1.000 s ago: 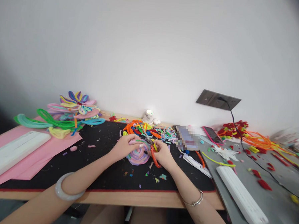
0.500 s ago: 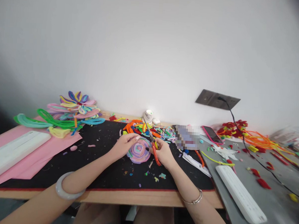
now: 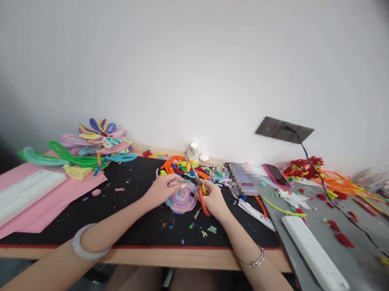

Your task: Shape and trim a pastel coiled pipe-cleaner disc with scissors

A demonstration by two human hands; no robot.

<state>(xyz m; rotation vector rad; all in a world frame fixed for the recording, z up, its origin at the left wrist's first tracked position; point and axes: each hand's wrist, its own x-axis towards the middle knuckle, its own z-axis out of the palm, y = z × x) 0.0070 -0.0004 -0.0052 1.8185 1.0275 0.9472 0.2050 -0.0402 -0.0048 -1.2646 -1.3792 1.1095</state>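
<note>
"Where do we have the pastel spiral disc (image 3: 182, 200)?"

"Over the black mat (image 3: 125, 220), between our hands. Our left hand (image 3: 161, 190) is at the disc's upper-left edge, thumb across it; whether it pinches, we cannot tell."

"And our right hand (image 3: 213, 201)?"

"Just right of the disc, closed around orange-handled scissors (image 3: 199, 185)."

"What else do we see?"

"Beyond the disc, colourful clippings (image 3: 217, 173), then a white cup (image 3: 193, 151); well left of it, pink paper (image 3: 64, 201)."
</note>
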